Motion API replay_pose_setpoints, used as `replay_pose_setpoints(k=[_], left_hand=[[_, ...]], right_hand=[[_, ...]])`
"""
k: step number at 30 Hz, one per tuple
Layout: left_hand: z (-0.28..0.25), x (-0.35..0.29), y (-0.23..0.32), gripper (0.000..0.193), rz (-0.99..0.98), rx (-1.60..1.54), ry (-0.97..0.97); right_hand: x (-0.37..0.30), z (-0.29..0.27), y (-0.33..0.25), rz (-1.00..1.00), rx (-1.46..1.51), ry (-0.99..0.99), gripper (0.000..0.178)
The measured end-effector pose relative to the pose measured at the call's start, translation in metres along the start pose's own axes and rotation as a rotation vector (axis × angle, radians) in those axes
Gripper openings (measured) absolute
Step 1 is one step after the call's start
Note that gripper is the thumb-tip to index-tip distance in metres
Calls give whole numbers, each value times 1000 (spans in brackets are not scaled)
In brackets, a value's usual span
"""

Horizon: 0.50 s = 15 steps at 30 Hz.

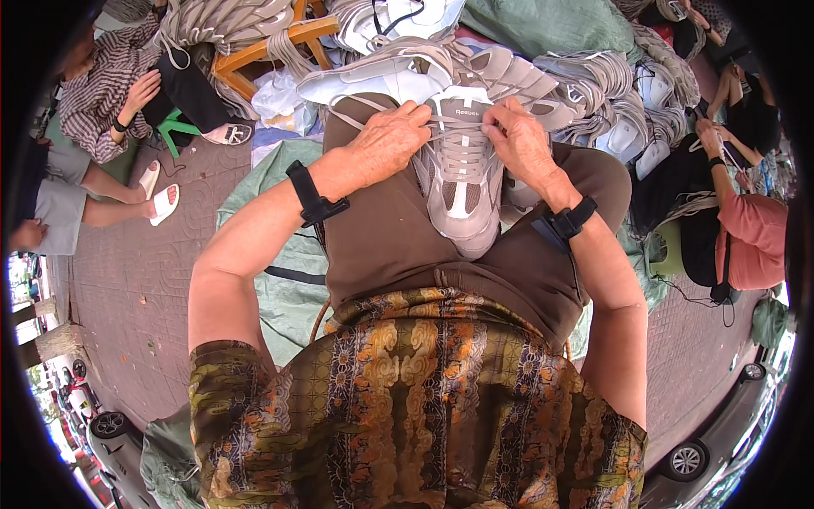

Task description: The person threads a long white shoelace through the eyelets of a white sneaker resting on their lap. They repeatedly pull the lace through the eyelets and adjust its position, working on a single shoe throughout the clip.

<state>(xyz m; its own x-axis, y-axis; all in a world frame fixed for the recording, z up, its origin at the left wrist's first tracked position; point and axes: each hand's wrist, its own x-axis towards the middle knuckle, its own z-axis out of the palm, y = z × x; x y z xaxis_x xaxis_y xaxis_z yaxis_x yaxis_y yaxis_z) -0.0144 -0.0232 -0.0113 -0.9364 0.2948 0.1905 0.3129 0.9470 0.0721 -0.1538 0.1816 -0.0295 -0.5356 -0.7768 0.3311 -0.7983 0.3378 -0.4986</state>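
Head view shows a grey and white sneaker point(462, 182) lying on the person's lap, on the brown trousers point(381, 237), its long axis running away from the body: toe near the belly, tongue and collar far out by the knees. Both hands meet at the far end, over the laces point(462, 136). The left hand point(386, 140) comes in from the left, fingers curled and pinching a lace end beside the tongue. The right hand point(519, 140) mirrors it from the right, fingers bent together on the opposite lace. Neither is nearer; they flank the shoe evenly. Beyond the knees lies a heap of pale sneakers point(593, 93).
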Motion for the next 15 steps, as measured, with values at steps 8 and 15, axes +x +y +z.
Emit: replay_pose_setpoints(k=[8,15], left_hand=[[-10,7,2,9,13,-379,82],[15,35,-3,13,-89,-25,366]], right_hand=[[0,-21,3,171,161,-218,16],[6,-29,2,237,175,-306,16]])
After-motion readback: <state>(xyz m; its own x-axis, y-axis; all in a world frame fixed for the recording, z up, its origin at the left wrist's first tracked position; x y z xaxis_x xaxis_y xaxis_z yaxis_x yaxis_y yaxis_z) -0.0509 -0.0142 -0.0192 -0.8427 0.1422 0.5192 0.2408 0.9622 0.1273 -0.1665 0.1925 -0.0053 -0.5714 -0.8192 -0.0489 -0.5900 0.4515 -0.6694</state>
